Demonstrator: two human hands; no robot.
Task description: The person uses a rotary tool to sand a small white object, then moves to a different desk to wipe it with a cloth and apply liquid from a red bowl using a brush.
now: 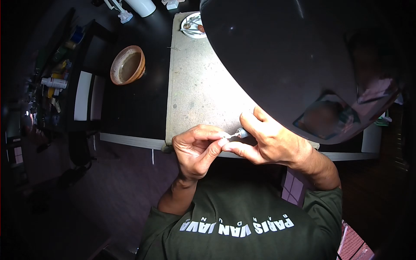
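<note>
My left hand (196,151) is closed in a pinch, thumb against fingertips, on a small piece too tiny to make out. From the right, my right hand (271,141) grips a metal rotary tool handpiece (242,133). Its thin bit (234,135) points left and meets the left fingertips, where the contact point is partly hidden. Most of the handpiece is covered by the right fingers. Both hands are over the front edge of a pale, stained cloth mat (195,95).
A large dark glossy cover (277,56) overhangs the right side. A wooden bowl (141,69) stands on the black table (138,106) at left. At the back is a white plate (187,34) with small items. A shelf with bottles (54,82) is far left.
</note>
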